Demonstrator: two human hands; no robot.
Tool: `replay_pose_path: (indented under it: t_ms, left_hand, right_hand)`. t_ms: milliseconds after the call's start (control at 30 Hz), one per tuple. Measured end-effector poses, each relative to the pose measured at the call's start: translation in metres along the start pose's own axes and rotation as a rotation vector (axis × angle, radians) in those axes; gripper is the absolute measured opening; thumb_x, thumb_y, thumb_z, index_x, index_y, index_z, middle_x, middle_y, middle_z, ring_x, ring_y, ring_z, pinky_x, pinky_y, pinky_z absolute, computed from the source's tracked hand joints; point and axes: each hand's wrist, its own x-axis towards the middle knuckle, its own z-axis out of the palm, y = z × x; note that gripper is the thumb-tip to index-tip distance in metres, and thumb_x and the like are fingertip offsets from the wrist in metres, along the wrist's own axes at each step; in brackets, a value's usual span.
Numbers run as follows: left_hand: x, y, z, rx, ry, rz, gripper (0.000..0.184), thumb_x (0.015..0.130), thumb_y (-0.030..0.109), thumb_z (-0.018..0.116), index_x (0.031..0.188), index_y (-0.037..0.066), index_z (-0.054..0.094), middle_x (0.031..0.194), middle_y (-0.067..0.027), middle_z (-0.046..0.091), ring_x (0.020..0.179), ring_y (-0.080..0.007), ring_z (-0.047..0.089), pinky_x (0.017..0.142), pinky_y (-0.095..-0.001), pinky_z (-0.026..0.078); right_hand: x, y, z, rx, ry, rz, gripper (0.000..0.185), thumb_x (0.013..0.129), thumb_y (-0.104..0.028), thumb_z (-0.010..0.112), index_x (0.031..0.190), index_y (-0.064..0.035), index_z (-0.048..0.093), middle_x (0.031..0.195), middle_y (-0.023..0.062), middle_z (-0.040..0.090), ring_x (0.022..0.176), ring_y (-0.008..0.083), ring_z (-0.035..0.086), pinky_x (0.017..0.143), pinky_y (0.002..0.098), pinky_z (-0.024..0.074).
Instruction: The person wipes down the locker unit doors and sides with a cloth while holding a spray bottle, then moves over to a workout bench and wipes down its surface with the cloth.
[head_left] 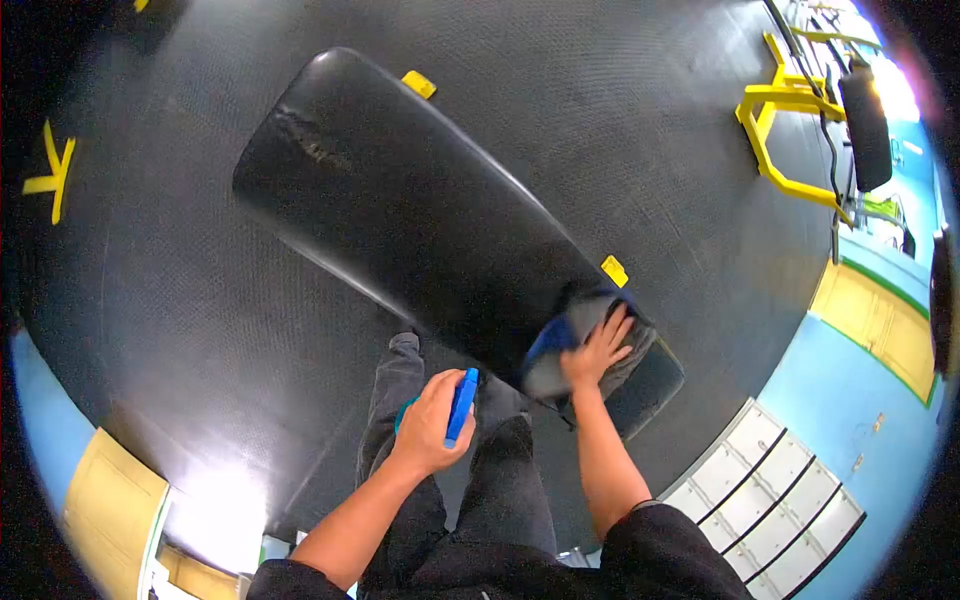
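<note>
A black padded bench (pixel 400 190) lies diagonally below me, its cover worn near the far left end. My left hand (pixel 432 425) is closed around a blue spray bottle (pixel 461 408), held in front of my legs beside the bench's near edge. My right hand (pixel 598 352) lies spread on a grey and blue cloth (pixel 550 362), pressing it against the bench near its right end. The cloth is slightly blurred.
Yellow bench feet (pixel 420 84) show along the far side. A yellow-framed gym machine (pixel 790 105) stands at the upper right. White lockers (pixel 770 490) line the blue wall at the lower right. Dark textured floor (pixel 600 130) surrounds the bench.
</note>
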Motion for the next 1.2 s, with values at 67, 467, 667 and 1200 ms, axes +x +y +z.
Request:
replay_pose_path:
  t_ms: [67, 467, 667, 1200]
  left_hand:
    - [0.003, -0.003, -0.005, -0.032, 0.046, -0.015, 0.044, 0.080, 0.014, 0.062, 0.119, -0.001, 0.049, 0.114, -0.0237, 0.056, 0.102, -0.0427, 0.056, 0.087, -0.0427, 0.047]
    - [0.001, -0.012, -0.022, -0.015, 0.048, 0.071, 0.050, 0.075, 0.011, 0.063, 0.121, 0.000, 0.046, 0.118, -0.0214, 0.054, 0.103, -0.0405, 0.056, 0.083, -0.0430, 0.050]
    - [0.005, -0.014, -0.036, -0.063, 0.021, -0.002, 0.049, 0.074, 0.011, 0.062, 0.119, 0.000, 0.047, 0.116, -0.0208, 0.054, 0.100, -0.0401, 0.057, 0.082, -0.0439, 0.050]
    - [0.013, -0.005, -0.086, 0.043, 0.060, -0.143, 0.051, 0.076, 0.011, 0.062, 0.123, 0.000, 0.045, 0.122, -0.0195, 0.052, 0.103, -0.0407, 0.057, 0.085, -0.0443, 0.049]
  right_hand:
    - [0.058, -0.049, 0.009, -0.170, -0.090, 0.186, 0.068, 0.078, -0.048, 0.060, 0.136, -0.0165, 0.043, 0.155, 0.0111, 0.021, 0.141, 0.0383, 0.016, 0.099, 0.0730, 0.0181]
    - [-0.020, -0.064, -0.033, 0.080, -0.189, -0.391, 0.075, 0.062, -0.047, 0.069, 0.125, -0.0084, 0.056, 0.135, 0.0210, 0.044, 0.131, 0.0402, 0.033, 0.108, 0.0639, 0.0101]
    - [0.100, -0.136, 0.000, -0.151, -0.099, 0.056, 0.067, 0.085, -0.038, 0.057, 0.142, -0.0107, 0.035, 0.153, 0.0041, 0.025, 0.141, 0.0341, 0.019, 0.108, 0.0655, 0.0078]
    - [0.072, -0.158, -0.021, -0.198, -0.180, -0.016, 0.077, 0.076, -0.040, 0.060, 0.143, -0.0107, 0.036, 0.152, 0.0145, 0.022, 0.140, 0.0398, 0.017, 0.106, 0.0682, 0.0113]
